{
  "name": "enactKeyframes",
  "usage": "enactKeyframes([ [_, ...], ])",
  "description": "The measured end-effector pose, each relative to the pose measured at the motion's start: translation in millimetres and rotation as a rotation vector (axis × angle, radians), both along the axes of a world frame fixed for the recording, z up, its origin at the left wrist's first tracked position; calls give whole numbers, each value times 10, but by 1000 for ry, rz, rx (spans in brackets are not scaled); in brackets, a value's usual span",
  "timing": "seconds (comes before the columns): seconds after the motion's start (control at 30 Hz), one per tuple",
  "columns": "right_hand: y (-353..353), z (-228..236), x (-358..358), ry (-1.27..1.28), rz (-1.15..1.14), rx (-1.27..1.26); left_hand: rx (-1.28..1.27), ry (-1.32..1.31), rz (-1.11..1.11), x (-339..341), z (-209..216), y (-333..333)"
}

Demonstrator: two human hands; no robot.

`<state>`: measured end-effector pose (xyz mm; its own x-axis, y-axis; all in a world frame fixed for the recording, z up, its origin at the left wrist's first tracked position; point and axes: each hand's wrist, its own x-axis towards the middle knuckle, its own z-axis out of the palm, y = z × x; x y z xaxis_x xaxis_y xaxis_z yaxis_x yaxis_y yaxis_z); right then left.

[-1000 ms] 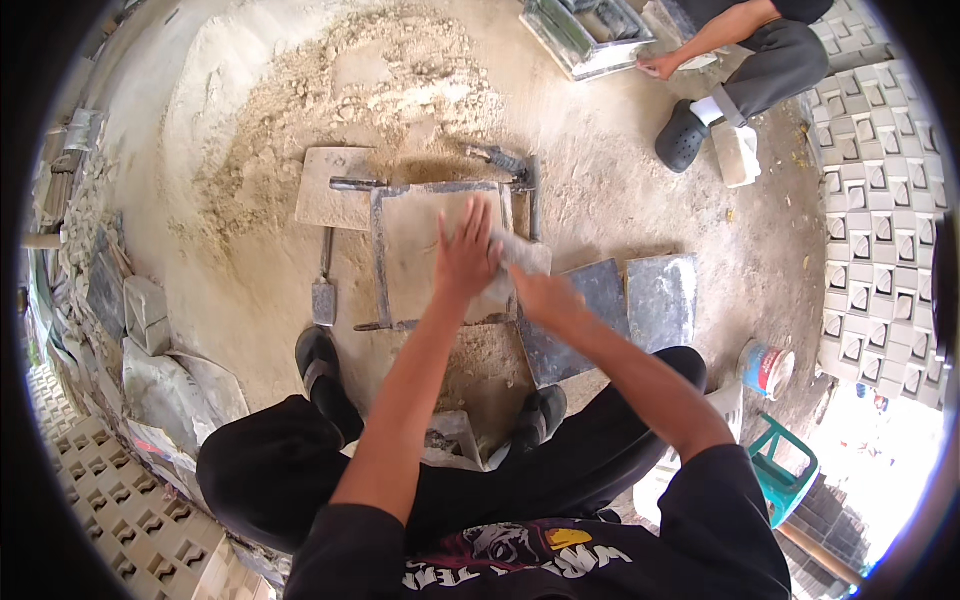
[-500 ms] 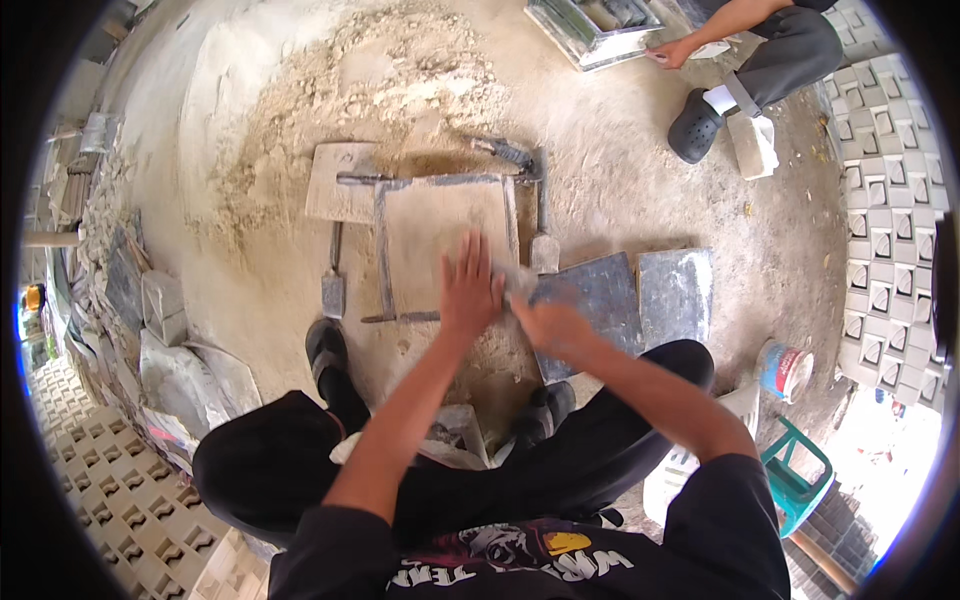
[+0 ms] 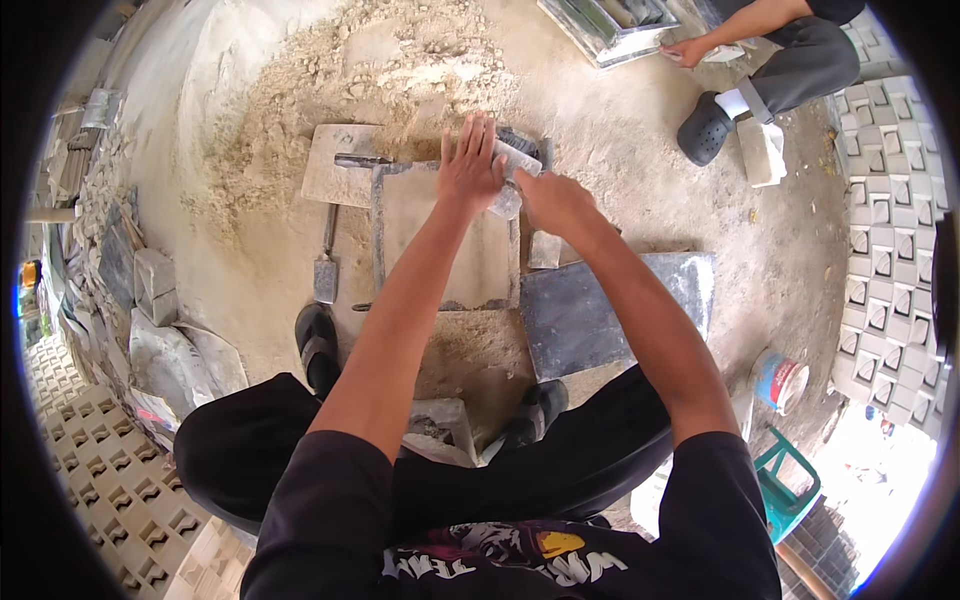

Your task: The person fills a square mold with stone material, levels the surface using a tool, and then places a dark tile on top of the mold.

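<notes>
Dusty bare ground (image 3: 620,200) is spread across the head view, with a heap of crumbled sandy material (image 3: 400,60) piled at the upper middle. At the right edge of the frame a wall of pale patterned blocks (image 3: 880,250) is seen, and similar cut-out blocks (image 3: 110,450) are stacked at the lower left.

Near the centre, a dark-edged rectangular frame (image 3: 378,235) is laid flat, its inside filled with smooth pale powder (image 3: 415,230). A flat grey tool (image 3: 518,157) is held at the frame's upper right corner, between the hands. Its handle is gripped by the right hand (image 3: 555,205), which is closed. The left hand (image 3: 467,172) is held open, palm down and fingers spread toward the top of the frame (whether the powder itself is touched cannot be told).

To the left, a small flat-bladed trowel (image 3: 326,272) is laid just beside the frame, and a pale board (image 3: 335,148) is set at its upper left corner. To the right, dark slabs (image 3: 570,315) are laid. A bucket (image 3: 780,381) and a green stool (image 3: 785,490) are placed at the lower right. At the upper right, a box-like mould (image 3: 608,35) is touched by a co-worker's hand (image 3: 688,50).
</notes>
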<state>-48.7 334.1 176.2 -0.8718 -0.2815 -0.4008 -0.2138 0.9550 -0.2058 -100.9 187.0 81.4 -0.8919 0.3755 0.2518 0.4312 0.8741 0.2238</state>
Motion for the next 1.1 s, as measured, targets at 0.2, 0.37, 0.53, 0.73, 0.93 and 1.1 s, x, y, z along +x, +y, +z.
enactKeyframes([
  [0.2,-187,-167,1153,-113,18,-182,-36,-240,-7,1151,150,-329],
  [0.37,-410,-47,1587,-285,-27,-172,-98,-350,7,1652,190,-506],
  [0.53,-536,-79,573,-120,37,-78,-71,-213,31,632,228,-600],
  [0.73,-714,17,-202,-40,56,-104,-63,-70,112,-8,44,-784],
  [0.93,-903,-198,985,-170,73,-305,-141,-279,92,1219,190,-1067],
  [1.1,-1117,27,1450,-381,-33,-208,-107,-328,51,1619,232,-1175],
])
